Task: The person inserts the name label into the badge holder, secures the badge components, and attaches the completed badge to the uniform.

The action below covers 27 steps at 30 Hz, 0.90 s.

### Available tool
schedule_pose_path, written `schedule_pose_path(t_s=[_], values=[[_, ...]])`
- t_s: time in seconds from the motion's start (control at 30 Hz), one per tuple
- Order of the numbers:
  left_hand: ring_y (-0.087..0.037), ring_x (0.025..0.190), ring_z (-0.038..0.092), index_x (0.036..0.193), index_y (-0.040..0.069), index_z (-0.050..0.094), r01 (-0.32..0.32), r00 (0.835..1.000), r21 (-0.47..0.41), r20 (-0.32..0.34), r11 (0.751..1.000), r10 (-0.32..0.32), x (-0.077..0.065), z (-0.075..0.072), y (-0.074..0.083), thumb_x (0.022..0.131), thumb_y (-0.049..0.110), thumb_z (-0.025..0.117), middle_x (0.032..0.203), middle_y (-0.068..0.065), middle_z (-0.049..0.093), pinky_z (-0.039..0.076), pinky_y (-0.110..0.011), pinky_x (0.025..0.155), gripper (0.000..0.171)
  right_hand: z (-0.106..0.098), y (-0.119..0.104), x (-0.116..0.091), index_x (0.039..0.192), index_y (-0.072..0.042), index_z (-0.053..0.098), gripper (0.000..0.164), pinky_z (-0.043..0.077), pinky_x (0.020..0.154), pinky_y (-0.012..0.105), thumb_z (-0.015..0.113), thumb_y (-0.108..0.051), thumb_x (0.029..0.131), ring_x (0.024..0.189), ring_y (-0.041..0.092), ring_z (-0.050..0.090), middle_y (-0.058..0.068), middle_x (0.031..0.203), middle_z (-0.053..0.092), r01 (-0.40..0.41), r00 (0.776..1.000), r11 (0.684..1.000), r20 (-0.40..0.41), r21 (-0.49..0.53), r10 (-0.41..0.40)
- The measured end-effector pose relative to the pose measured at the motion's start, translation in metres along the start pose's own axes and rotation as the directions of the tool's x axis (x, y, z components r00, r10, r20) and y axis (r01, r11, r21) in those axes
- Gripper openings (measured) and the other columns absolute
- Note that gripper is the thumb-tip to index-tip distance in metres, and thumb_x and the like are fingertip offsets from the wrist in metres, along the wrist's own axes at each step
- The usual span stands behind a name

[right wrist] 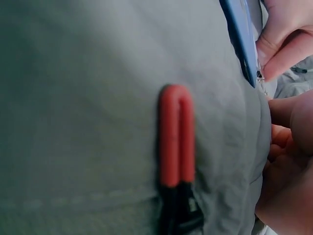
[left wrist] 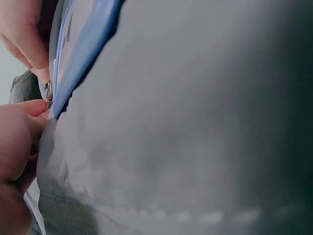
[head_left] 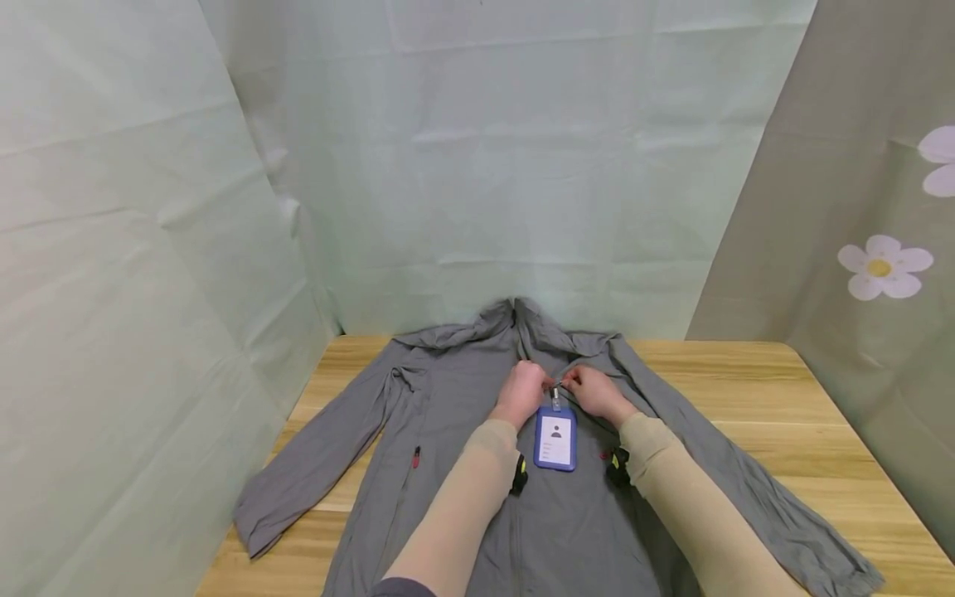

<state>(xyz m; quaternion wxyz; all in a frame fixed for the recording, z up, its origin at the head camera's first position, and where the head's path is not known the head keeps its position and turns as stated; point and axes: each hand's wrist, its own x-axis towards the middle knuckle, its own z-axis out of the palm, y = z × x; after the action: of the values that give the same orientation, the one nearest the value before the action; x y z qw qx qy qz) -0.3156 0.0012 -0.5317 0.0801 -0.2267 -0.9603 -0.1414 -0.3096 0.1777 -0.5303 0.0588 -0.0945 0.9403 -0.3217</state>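
Observation:
A grey jacket lies spread out, front up, with its collar at the back. On its chest rests an ID badge in a blue frame, a white card inside. A clear strap joins its top to a small metal clip. From the left, my left hand pinches the clip between thumb and finger. My right hand pinches at the clip from the other side, fingertips close to the left ones; whether jacket cloth is also between them I cannot tell. In the right wrist view a red zipper pull looms close.
The jacket lies on a wooden table, its sleeves reaching out to both sides. Another red zipper pull is on the jacket's left half. Pale cloth walls enclose the back and left; flowers decorate the right one.

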Motion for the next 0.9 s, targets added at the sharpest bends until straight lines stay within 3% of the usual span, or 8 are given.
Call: schedule_pose_path(t_s=[0.23,0.43,0.67,0.9], values=[[-0.016,0.097,0.076,0.104,0.016,0.088,-0.036,0.999,-0.062,-0.006,0.997,0.035,0.001,0.002,-0.005,0.098,-0.002,0.072,0.102,0.001,0.081,0.06,-0.028,0.084,0.025,-0.001,0.001,0.001,0.11,0.001,0.072,0.021,0.054,0.091,0.051,0.058,-0.015,0.111,0.095,0.03,0.067,0.015,0.108,0.072,-0.005,1.0,1.0,0.013,0.009,0.005],[-0.017,0.095,0.073,0.107,0.018,0.087,-0.064,0.997,-0.022,0.044,0.998,0.065,0.001,-0.003,-0.004,0.1,-0.002,0.07,0.1,0.0,0.08,0.059,-0.027,0.085,0.027,-0.003,0.0,0.003,0.112,0.001,0.072,0.023,0.054,0.092,0.051,0.057,-0.017,0.112,0.096,0.029,0.067,0.015,0.11,0.072,-0.005,1.0,1.0,0.03,0.014,0.004],[-0.02,0.093,0.072,0.105,0.015,0.087,-0.035,0.996,0.01,0.086,0.999,0.034,0.001,-0.01,0.003,0.101,0.0,0.071,0.095,0.0,0.078,0.059,-0.028,0.083,0.022,-0.004,-0.001,0.002,0.109,0.0,0.072,0.023,0.054,0.088,0.049,0.057,-0.017,0.112,0.09,0.026,0.065,0.014,0.108,0.072,0.012,0.999,1.0,0.031,0.014,-0.013],[-0.019,0.09,0.071,0.099,0.015,0.087,-0.025,0.996,0.036,0.082,0.999,0.022,0.001,-0.006,0.004,0.1,0.003,0.073,0.089,0.001,0.076,0.058,-0.028,0.08,0.019,-0.003,0.0,0.0,0.107,-0.001,0.071,0.021,0.053,0.086,0.047,0.057,-0.016,0.112,0.086,0.024,0.063,0.013,0.106,0.072,-0.001,0.999,1.0,0.038,0.021,0.001]])
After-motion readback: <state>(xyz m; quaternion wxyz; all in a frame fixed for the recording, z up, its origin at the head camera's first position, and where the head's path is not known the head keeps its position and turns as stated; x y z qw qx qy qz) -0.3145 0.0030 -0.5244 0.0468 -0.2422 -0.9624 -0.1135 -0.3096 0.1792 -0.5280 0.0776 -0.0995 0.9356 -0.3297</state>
